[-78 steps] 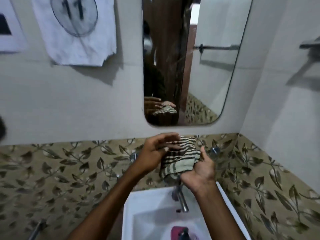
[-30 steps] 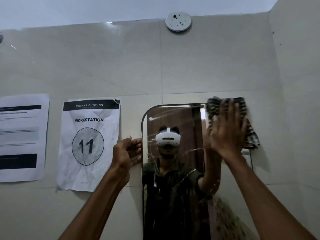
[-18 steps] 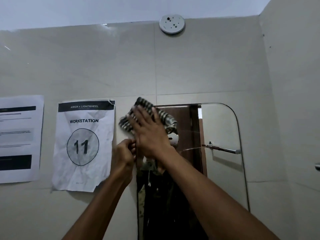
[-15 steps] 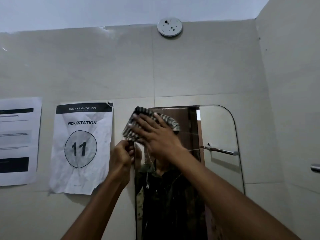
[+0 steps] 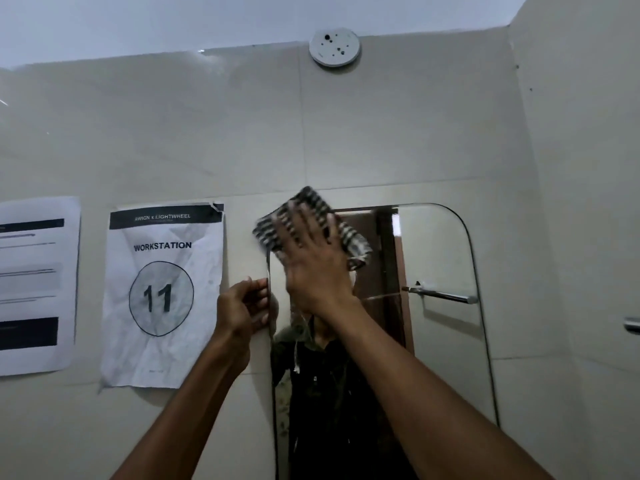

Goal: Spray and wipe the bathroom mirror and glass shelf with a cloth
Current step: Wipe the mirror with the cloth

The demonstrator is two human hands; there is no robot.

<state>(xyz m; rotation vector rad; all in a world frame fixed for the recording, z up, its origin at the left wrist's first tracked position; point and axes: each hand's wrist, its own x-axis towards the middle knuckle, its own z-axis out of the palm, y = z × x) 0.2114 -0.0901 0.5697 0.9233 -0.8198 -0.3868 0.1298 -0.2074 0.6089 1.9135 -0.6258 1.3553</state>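
Observation:
A tall wall mirror [image 5: 440, 341] with rounded corners hangs on the beige tiled wall. My right hand [image 5: 311, 261] presses a black-and-white striped cloth [image 5: 353, 239] flat against the mirror's top left corner, fingers spread and straight. My left hand [image 5: 242, 306] grips the mirror's left edge just below, fingers curled round the rim. The reflection shows a person in dark clothing, mostly hidden behind my right arm. No glass shelf or spray bottle is in view.
A crumpled paper sign reading "WORKSTATION 11" [image 5: 161, 296] is taped left of the mirror, with another printed sheet [image 5: 33, 285] further left. A round white fitting [image 5: 334, 46] sits near the ceiling. A metal bar [image 5: 632, 323] juts from the right wall.
The cloth and my right hand swept from the mirror's top right corner to its top left. My left hand closed on the left edge and stayed there.

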